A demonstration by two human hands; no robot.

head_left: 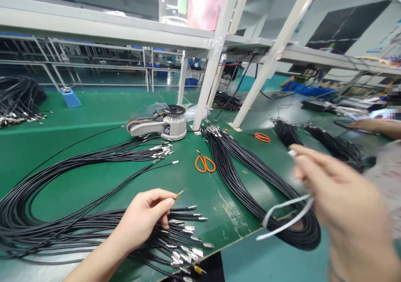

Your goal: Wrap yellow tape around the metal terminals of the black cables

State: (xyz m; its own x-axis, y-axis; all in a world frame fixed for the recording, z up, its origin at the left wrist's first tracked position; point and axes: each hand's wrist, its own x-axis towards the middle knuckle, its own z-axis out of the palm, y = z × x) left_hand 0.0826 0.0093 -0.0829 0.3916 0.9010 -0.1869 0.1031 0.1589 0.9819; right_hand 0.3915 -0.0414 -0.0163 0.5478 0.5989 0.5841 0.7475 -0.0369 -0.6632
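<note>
Nearest, the left hand (147,215) pinches a thin cable end (179,195) between thumb and fingers, above black cables (106,224) spread on the left. A hard pinch so close to the bare tip could bend it. Several connectors (197,252) lie at the near table edge, so a drag of the forearm could tip some over. To the right, the right hand (341,194), blurred, nips a small white piece (292,153); a white strip (282,229) trails from this hand across the right bundle (225,169) and could snag there. That bundle's near bend seems to overhang the edge, so a knock could pull it down. Farther, orange-handled scissors (205,161) lie just beside the bundle; if swept against it, they might nick a jacket.
</note>
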